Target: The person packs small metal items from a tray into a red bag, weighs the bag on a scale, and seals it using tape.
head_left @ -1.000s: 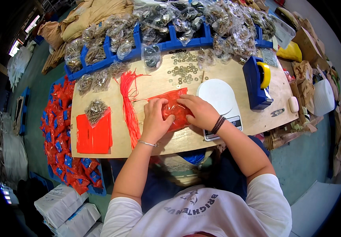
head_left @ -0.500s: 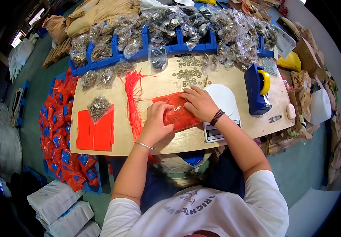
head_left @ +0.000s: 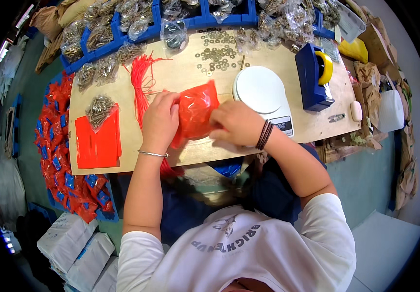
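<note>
A filled red plastic bag (head_left: 196, 112) stands tilted over the wooden tabletop between my hands. My left hand (head_left: 161, 121) is closed on its left side, with the thumb against the plastic. At the bag's right edge, my right hand (head_left: 236, 124) has its fingers curled in against the plastic; their tips are partly hidden. Just beyond the right hand sits a white kitchen scale (head_left: 259, 90). Red plastic ties (head_left: 141, 85) lie in a bundle past my left hand. Flat red bags (head_left: 97, 146) are stacked at the left, with a clear bag of screws (head_left: 100, 112) on top.
Loose metal washers (head_left: 217, 53) are spread at the table's far middle. Blue bins (head_left: 147, 27) with bagged hardware line the back. A blue tape dispenser (head_left: 312, 80) stands at right, near a pale oval object (head_left: 356, 111). Filled red bags (head_left: 61, 146) are heaped left of the table.
The red bag has been turned from lying lengthwise to more upright, and shifted left in view. My right hand has come off its top to its right edge. The whole view has shifted.
</note>
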Available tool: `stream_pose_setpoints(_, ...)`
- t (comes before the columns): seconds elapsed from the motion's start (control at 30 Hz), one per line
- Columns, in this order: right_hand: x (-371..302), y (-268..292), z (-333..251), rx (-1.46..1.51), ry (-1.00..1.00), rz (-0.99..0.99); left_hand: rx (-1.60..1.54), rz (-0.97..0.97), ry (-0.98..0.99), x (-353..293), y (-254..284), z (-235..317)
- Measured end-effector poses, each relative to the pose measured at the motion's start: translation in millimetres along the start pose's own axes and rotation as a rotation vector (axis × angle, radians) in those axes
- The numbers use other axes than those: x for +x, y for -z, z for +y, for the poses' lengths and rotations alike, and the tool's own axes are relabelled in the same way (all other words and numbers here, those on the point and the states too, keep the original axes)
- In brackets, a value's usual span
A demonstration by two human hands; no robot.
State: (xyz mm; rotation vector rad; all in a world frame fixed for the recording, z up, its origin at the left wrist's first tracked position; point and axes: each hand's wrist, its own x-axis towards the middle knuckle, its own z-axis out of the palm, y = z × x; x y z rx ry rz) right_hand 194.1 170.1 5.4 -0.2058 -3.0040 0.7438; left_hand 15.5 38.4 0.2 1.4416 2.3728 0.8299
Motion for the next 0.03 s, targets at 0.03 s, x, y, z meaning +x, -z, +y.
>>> stream_pose_setpoints(0.03,-3.6,-2.0,-6.4,0.139,0.002,-0.08,-0.026,-0.038,0.004,0.7,0.4,5.8)
